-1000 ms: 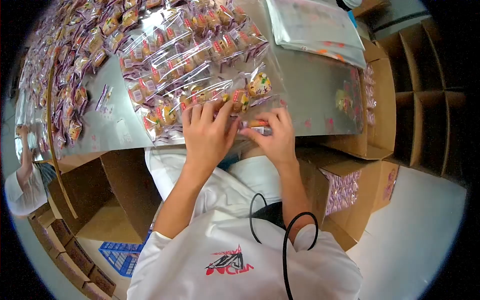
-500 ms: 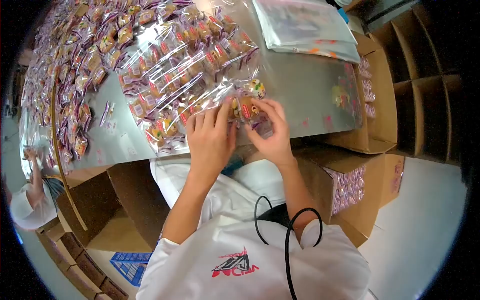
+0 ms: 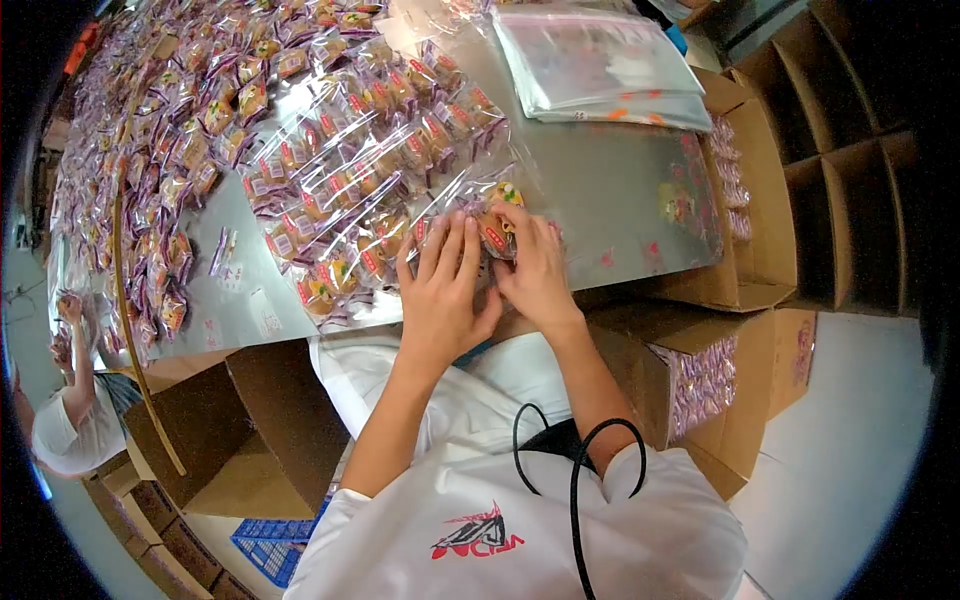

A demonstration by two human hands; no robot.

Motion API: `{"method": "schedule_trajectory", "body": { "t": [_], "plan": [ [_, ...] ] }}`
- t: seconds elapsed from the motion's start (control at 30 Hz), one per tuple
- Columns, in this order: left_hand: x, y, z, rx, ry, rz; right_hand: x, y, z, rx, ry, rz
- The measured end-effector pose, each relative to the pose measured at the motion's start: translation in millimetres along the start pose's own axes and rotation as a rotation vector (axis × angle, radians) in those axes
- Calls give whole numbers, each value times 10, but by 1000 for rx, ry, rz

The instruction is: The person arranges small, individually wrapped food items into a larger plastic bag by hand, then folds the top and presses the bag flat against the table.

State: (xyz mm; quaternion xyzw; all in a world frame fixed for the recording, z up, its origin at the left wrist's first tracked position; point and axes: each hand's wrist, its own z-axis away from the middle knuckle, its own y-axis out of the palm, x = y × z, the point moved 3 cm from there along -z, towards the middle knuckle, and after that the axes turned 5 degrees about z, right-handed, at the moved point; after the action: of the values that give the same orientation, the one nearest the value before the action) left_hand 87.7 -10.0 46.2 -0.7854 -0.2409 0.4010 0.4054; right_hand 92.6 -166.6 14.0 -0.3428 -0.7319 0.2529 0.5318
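A large clear plastic bag (image 3: 400, 215) lies on the metal table, with rows of individually wrapped pastries (image 3: 375, 258) under its film. My left hand (image 3: 445, 285) rests on the near row, its fingers stretched out over the packets. Just to its right, my right hand (image 3: 538, 268) curls its fingers around a wrapped pastry (image 3: 496, 234) with a red label at the bag's near right end. Part of that packet is hidden by my fingers.
Loose wrapped pastries (image 3: 200, 130) are heaped on the left, behind a long thin strip (image 3: 122, 270). A stack of clear bags (image 3: 600, 65) lies at the back right. Cardboard boxes (image 3: 765, 200) stand against the table, some holding packets. Another person (image 3: 80, 425) is at far left.
My left hand has shifted slightly right and down, its fingers now flatter on the packets. My right hand's fingers have drawn in closer around the end packet. The view has shifted a little.
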Motion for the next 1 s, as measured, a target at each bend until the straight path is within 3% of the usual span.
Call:
{"method": "schedule_trajectory", "body": {
  "t": [0.1, 0.2, 0.3, 0.5, 0.6, 0.73, 0.77, 0.87, 1.0],
  "plan": [
    [-18, -32, -15, -69, -37, 114, 9, -20, -3, 24, -18, 80],
    [7, 47, -19, -108, -73, 113, -11, 53, 25, -156, -41, 71],
    [37, 153, 10, -83, -85, -13, -42, 112, 69, -186, 132, 7],
    [85, 180, 63, -143, -47, 32, 146, -184, 124, -42, 40, 146],
    [79, 170, 65, -165, -44, 24, 230, -237, 116, -24, -63, -130],
    [115, 201, 85, -243, -8, 64, 121, -165, 102, -76, 51, -238],
    [119, 196, 111, -245, -14, 69, 61, -134, 165, -44, 228, -394],
    [145, 198, 147, -296, 4, 107, 196, -295, 81, 48, 294, -420],
    [129, 177, 144, -300, -15, 126, 276, -301, 68, 21, 124, -198]
  ]
}}
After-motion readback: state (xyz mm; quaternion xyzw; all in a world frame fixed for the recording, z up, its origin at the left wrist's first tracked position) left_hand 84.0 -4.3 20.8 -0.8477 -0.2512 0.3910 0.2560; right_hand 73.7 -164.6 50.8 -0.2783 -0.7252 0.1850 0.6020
